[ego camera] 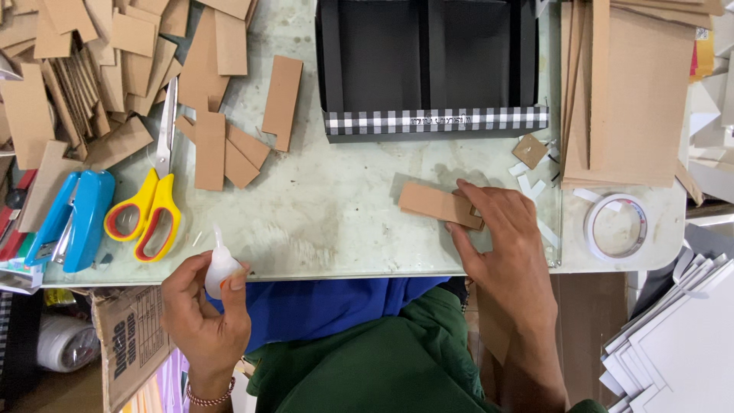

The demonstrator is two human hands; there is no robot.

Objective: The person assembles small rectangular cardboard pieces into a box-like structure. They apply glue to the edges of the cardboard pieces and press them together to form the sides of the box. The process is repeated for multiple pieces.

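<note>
My left hand grips a small white glue bottle at the near table edge, its nozzle pointing up toward the table. My right hand rests on the pale tabletop, fingers pressing the right end of a small brown cardboard strip that lies flat. A black open box with a black-and-white checked front band stands just beyond the strip.
Yellow-handled scissors and a blue stapler lie at the left. Loose cardboard strips and a heap of offcuts fill the far left. Large cardboard sheets and a tape roll sit on the right.
</note>
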